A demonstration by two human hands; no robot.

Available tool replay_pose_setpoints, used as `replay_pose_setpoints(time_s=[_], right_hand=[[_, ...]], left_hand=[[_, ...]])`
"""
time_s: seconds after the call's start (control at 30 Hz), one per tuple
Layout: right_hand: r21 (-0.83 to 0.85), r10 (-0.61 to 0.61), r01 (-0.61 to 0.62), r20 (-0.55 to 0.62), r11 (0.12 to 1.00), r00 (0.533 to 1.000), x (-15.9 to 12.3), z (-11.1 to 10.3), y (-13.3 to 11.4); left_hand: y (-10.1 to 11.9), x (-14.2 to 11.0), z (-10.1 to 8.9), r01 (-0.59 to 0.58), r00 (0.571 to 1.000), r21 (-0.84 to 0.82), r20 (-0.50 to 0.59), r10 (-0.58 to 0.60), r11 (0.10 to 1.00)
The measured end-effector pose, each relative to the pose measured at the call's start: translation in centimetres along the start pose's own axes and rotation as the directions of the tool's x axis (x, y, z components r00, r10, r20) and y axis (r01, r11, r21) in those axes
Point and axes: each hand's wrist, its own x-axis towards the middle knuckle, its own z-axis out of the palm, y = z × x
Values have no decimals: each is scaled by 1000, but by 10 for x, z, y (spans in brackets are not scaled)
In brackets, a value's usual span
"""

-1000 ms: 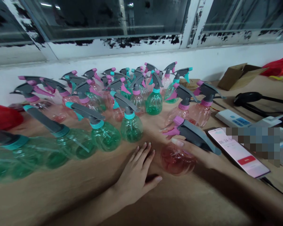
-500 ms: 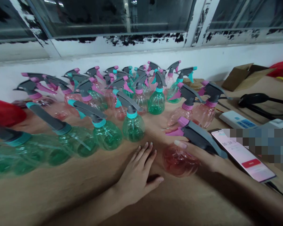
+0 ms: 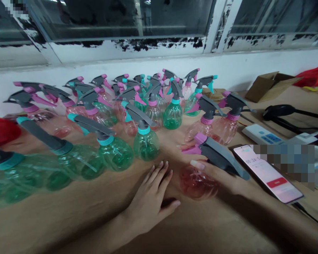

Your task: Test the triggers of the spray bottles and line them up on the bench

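Observation:
My right hand is wrapped round the neck of a pink spray bottle, which has a grey head and a pink nozzle and trigger. The bottle's base is at the tabletop, and my hand hides part of its neck. Flat on the table to its left lies my left hand, fingers stretched out and holding nothing. Just beyond its fingertips stands a green spray bottle with a turquoise collar. Another green spray bottle is to the left of that one.
Several more pink and green spray bottles crowd the table toward the wall. At right lie a phone showing a timer, a white power strip and a black cable. Behind them are a cardboard box and red plastic.
The whole view has shifted slightly, so everything appears a little further left. Both hands keep the same pose, the right one still on the pink spray bottle.

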Motion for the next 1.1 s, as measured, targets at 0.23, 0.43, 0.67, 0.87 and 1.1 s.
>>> replay_pose_setpoints(time_s=[0.23,0.43,0.67,0.87,1.1], right_hand=[[-14,-13,14,31,1000,999,7,-1,-10],[-78,-107,106,-10,991,994,9,1,-9],[26,-143,143,-11,989,990,11,2,-13],[127,-161,158,16,979,987,12,3,-18],[83,-166,166,-1,983,986,12,1,-17]], left_hand=[[-1,-1,2,-17,999,39,-26,18,999],[-2,-1,4,-13,999,35,-50,15,999],[-3,-1,2,-15,999,55,-30,17,998],[-3,-2,2,-18,999,46,-49,20,999],[-3,-1,2,-18,999,59,-38,20,998]])
